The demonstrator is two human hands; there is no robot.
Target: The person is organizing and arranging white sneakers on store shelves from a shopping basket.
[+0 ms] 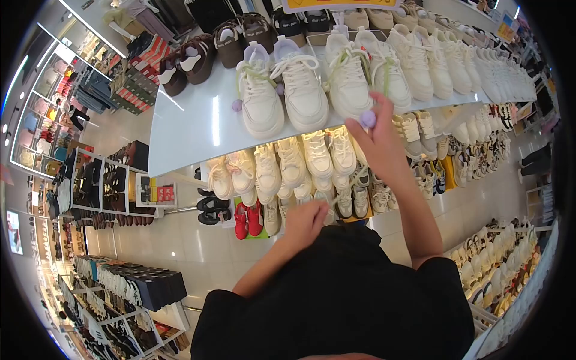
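Note:
On the white display shelf (180,132) stand two pairs of chunky white sneakers with pale laces. The left pair includes a white sneaker (261,99) with a green cord and purple pom-poms. Beside it is another white sneaker (303,90). My right hand (384,147) is at the toe of a third white sneaker (347,81), thumb and forefinger closed around a purple pom-pom (368,119). A fourth white sneaker (387,75) with a green cord is just behind the forefinger. Low in front of my body, my left hand (305,223) is curled closed, with nothing visible in it.
Brown shoes (198,59) stand at the shelf's left end, and more white sneakers (441,63) line its right. Below are rows of cream sneakers (291,162) and red shoes (248,220). Shoe racks (99,186) fill the left side. Another person's legs (534,159) show at far right.

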